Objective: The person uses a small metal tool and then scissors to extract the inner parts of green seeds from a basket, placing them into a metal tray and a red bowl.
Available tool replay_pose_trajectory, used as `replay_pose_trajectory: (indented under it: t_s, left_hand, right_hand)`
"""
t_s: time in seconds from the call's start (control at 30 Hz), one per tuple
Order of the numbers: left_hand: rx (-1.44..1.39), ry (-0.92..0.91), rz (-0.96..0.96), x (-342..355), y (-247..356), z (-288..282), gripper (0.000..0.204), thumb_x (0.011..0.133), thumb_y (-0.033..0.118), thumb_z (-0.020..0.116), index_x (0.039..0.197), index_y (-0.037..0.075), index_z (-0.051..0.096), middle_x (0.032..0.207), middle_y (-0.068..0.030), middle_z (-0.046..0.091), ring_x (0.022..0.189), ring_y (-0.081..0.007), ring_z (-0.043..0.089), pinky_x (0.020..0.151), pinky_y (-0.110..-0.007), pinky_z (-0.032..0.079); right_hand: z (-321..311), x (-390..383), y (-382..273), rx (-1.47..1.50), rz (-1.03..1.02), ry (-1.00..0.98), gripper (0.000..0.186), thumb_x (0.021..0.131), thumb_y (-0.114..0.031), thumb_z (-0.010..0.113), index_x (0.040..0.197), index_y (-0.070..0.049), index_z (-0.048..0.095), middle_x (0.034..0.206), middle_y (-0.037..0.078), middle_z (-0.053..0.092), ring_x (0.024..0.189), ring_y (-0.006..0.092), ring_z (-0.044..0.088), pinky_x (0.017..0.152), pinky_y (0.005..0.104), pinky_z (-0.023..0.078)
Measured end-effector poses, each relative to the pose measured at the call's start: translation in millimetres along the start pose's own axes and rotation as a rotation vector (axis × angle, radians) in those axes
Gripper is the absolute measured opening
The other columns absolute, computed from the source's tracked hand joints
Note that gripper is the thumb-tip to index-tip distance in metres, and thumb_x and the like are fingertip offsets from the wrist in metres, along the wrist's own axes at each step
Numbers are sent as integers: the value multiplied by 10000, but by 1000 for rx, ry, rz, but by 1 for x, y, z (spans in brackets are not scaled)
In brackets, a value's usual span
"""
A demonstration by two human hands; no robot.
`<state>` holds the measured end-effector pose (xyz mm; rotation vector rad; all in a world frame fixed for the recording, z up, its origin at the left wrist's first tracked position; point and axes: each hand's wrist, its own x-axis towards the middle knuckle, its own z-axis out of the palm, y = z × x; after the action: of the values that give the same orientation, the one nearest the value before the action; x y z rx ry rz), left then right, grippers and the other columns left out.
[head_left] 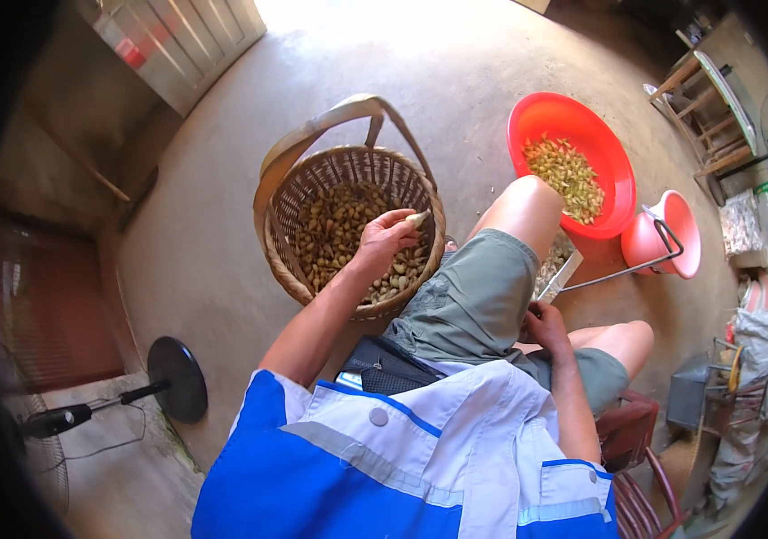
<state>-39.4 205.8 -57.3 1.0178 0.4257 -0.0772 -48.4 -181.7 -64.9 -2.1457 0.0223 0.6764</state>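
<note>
A wicker basket [271, 211] with a tall arched handle stands on the floor at my left knee, with many small brown, bulb-like pieces [339, 225] in it. Above its right side, my left hand [388, 237] pinches one pale, pointed bulb-like piece [417, 218] between thumb and fingers. Between my thighs, my right hand [546, 327] is closed, its fingers curled; what it holds, if anything, is hidden. Just beyond that hand lies a dustpan [562, 274] with scraps in it, partly covered by my knee.
A red basin [616, 153] holding yellow-green pieces [568, 180] stands beyond my right knee. Beside it is a pink bucket [685, 235], near the dustpan's long rod handle [617, 273]. A wooden chair [707, 117] and bags [761, 341] line the right; a fan's round base [177, 379] stands left.
</note>
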Motion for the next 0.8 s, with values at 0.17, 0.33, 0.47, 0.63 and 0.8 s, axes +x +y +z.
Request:
replay_pose_trajectory:
  t_s: [0.17,0.33,0.47,0.63,0.8]
  left_hand:
    - [-216,-152,113,-42,62,91,187,899,37,578,1084,6,580,989,-107,645,888,-192,646,801,-315,553]
    - [-212,-461,-70,-56,50,171,181,893,41,594,1072,20,576,993,-111,636,918,-222,652,802,-317,552]
    - [-148,-580,-246,-49,2,202,260,915,54,569,1166,-2,529,1073,-123,600,948,-231,642,835,-323,543]
    - [-45,-547,-250,-45,-29,218,296,899,91,612,1164,-16,536,1022,-101,627,913,-190,644,816,-299,541]
    - [234,-570,-64,-49,-44,219,254,894,101,629,1109,-28,583,983,-88,645,876,-136,628,777,-284,536]
  right_hand:
    - [-15,-17,-59,416,-124,217,223,882,-112,604,1049,35,592,823,77,653,679,126,608,605,242,492]
    - [-28,-44,-107,896,-318,231,198,925,-115,556,1088,-5,586,934,61,641,760,94,589,683,224,493]
    - [-35,-49,-124,1078,-362,203,212,940,-137,526,1115,-27,572,1032,60,617,904,116,597,781,269,502]
    - [-32,-41,-93,1098,-299,236,195,930,-157,554,1097,-60,581,997,26,618,867,101,588,732,266,486]
    - [-29,-41,-82,1163,-238,265,181,901,-138,607,1063,-57,598,930,21,624,776,85,595,671,219,493]
